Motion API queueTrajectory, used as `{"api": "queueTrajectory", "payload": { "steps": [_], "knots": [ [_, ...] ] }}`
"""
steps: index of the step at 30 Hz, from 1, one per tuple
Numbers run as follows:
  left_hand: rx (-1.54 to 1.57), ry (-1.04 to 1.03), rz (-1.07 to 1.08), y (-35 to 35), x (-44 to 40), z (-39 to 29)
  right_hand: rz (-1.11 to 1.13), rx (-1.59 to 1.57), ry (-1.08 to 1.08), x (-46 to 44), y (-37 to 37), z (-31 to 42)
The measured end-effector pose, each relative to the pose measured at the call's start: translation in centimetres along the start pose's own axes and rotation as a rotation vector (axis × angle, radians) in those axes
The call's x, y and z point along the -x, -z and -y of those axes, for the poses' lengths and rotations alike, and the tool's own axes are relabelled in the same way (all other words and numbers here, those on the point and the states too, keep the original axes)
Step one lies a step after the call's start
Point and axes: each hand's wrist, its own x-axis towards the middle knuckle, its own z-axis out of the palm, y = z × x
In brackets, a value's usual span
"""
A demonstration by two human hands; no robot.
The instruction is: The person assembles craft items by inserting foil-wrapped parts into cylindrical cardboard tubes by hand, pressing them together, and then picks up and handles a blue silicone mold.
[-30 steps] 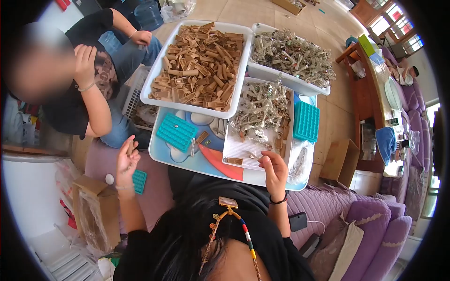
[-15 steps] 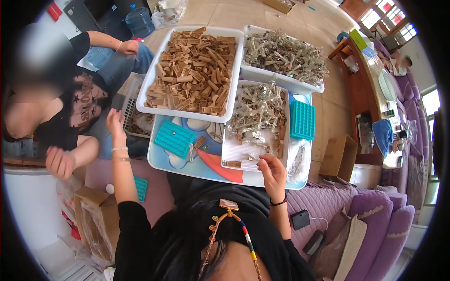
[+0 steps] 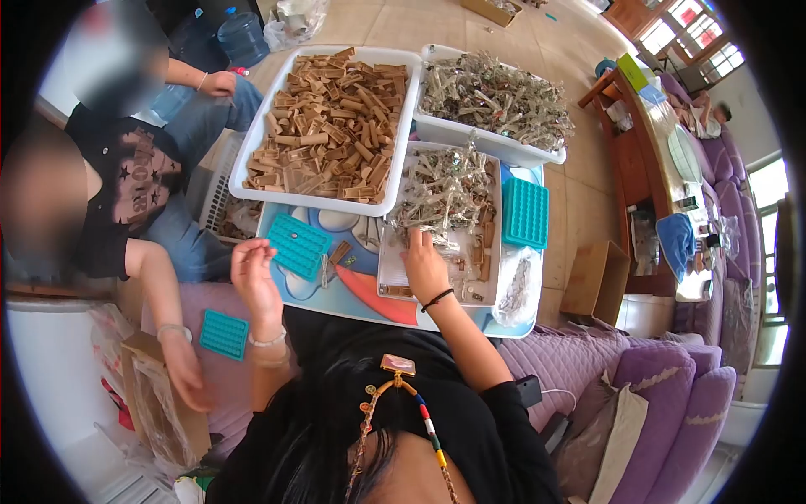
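My left hand (image 3: 256, 281) is raised by the left edge of the low table, beside a teal grid tray (image 3: 298, 244). Its fingers are bent and apart, and nothing shows in them. My right hand (image 3: 426, 267) reaches into a white tray (image 3: 395, 273) of clear plastic-wrapped pieces (image 3: 445, 189); its fingertips are at the heap, and what they touch is hidden. One small brown piece (image 3: 339, 252) lies on the table (image 3: 369, 312) next to the teal tray. Behind stands a large white bin (image 3: 239, 168) full of brown pieces (image 3: 336, 126).
A second white bin (image 3: 504, 144) holds more wrapped pieces. Another teal tray (image 3: 526, 213) and a plastic bag (image 3: 515, 294) lie on the right. At the left sits a co-worker (image 3: 143, 181), one arm reaching down near a teal tray (image 3: 224, 334) and a cardboard box (image 3: 159, 403).
My right hand has moved left and forward into the heap. My left hand has come down and right toward the teal tray. The co-worker's arm has moved down; the view has shifted.
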Motion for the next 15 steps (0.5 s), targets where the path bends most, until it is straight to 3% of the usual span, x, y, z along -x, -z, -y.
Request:
{"api": "queueTrajectory", "payload": {
  "steps": [3, 6, 11, 15],
  "knots": [
    [-0.034, 0.029, 0.1, -1.9, 1.3, -0.3, 0.011, 0.028, -0.017, 0.3, 0.9, -1.1],
    [0.015, 0.099, 0.161, -2.9, 2.6, -0.1, -0.073, -0.174, 0.059, 0.9, 2.4, -1.8],
    [0.025, 0.206, 0.308, -5.5, 4.4, 0.4, 0.168, -1.019, -0.302, 1.7, 6.9, -2.0],
    [-0.045, 0.31, 0.516, -7.9, 4.9, 0.3, 0.056, -1.484, -0.261, 2.2, 8.6, -2.3]
  ]
}}
